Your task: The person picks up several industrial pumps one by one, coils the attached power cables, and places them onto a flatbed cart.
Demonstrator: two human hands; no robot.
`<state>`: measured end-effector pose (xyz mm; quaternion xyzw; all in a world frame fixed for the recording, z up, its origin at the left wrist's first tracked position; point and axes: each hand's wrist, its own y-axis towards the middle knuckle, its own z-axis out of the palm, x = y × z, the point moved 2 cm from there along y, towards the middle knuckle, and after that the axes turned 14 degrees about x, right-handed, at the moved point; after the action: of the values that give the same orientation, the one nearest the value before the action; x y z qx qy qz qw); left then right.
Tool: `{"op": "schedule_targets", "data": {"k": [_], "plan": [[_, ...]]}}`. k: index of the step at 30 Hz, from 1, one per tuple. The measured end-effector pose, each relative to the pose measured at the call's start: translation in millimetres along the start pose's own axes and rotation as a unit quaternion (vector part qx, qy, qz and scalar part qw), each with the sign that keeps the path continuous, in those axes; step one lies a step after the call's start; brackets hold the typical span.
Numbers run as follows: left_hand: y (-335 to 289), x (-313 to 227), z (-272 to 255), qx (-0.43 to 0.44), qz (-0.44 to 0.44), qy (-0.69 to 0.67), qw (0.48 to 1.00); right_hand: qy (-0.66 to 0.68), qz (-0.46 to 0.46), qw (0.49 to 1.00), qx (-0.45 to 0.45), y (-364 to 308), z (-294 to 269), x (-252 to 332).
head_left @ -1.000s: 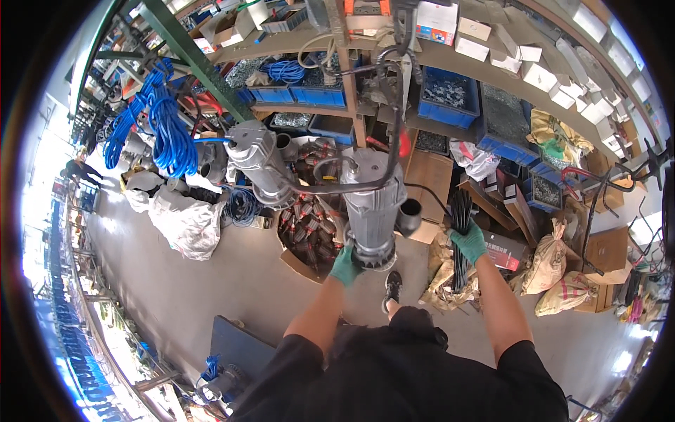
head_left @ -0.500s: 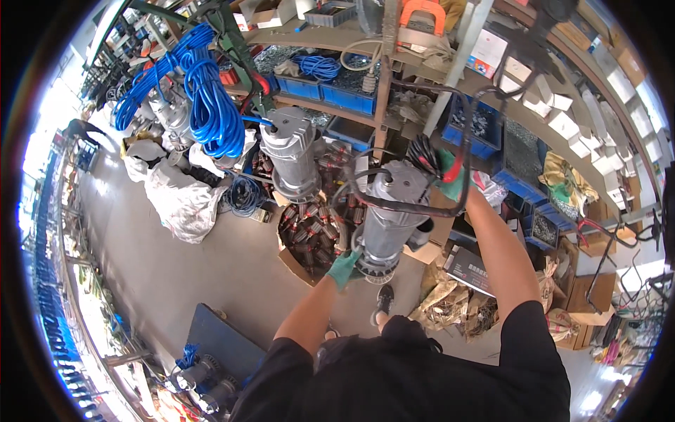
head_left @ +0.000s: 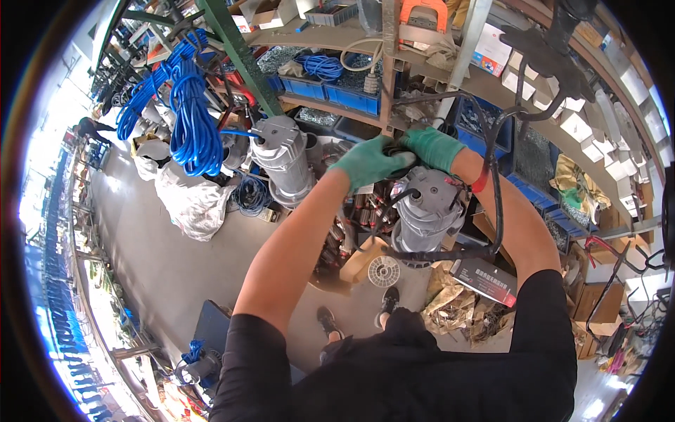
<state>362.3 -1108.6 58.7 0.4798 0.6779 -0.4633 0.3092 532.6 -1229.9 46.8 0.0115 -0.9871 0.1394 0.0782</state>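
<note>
Both my hands, in green gloves, are at the coiled black cable (head_left: 398,163) above the grey submersible pump (head_left: 427,211). My left hand (head_left: 373,162) is closed round the coil's left side, and my right hand (head_left: 430,148) grips it from the right. The gloves cover most of the coil. The pump stands upright just below my hands, a black lead curving from its top. A thick dark hanging cable (head_left: 498,190) loops past the pump's right side and across its lower front. A pale round perforated disc (head_left: 384,271) shows beside the pump's foot.
A second grey pump (head_left: 281,158) with a bundled blue cable (head_left: 193,119) stands left. Small dark parts (head_left: 365,211) lie piled between the pumps. Shelving with blue bins (head_left: 351,97) rises behind. At right are a dark box (head_left: 481,281) and brown sacking (head_left: 450,302). A white sack (head_left: 186,200) lies left.
My left hand has left the pump's lower side and risen to the cable coil. My right hand has shifted slightly left with the coil. The pump sits lower and farther right in view.
</note>
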Motion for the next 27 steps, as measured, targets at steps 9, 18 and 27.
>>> {"op": "schedule_targets", "data": {"k": [9,18,27], "plan": [[-11.8,49.9,18.4,0.038,0.005,-0.159,0.986,0.219,0.079,0.958,-0.164,-60.3,26.9,-41.9],[-249.6,150.3,73.5,-0.069,0.127,-0.457,0.878,0.653,0.188,0.628,-0.381,-145.3,147.9,160.9],[-401.8,224.3,79.8,-0.044,0.132,-0.474,0.869,0.779,0.143,0.565,-0.234,-100.6,190.2,353.6]]}}
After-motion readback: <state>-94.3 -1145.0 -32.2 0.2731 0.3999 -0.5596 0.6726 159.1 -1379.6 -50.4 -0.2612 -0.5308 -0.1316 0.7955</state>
